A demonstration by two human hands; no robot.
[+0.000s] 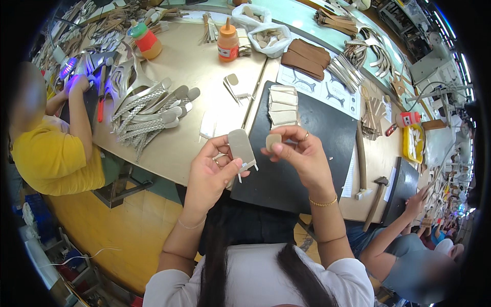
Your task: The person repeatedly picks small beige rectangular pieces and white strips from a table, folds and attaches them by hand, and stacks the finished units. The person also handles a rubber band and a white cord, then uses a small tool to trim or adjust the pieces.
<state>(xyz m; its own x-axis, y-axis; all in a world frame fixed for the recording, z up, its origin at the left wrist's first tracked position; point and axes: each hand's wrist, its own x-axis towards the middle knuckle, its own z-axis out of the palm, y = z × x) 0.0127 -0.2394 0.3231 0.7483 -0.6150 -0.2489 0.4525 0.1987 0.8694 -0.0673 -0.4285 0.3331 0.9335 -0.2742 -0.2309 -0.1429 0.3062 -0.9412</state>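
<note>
While the left hand (217, 166) is holding a flat grey-beige piece (240, 146) between thumb and fingers, the piece's long axis is running away from the body, leaning slightly left. Just to its right, across a narrow gap, the right hand (302, 153) is pinching a small beige tab (273, 141), thumb and fingertips pressing together. Beyond the right hand, a pale stack (283, 105) is lying on a black mat (307, 176).

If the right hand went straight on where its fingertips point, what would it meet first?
Probably the larger grey-beige tab held in the left hand, just left of the small rounded piece the right hand pinches; depth is unclear here.
</note>
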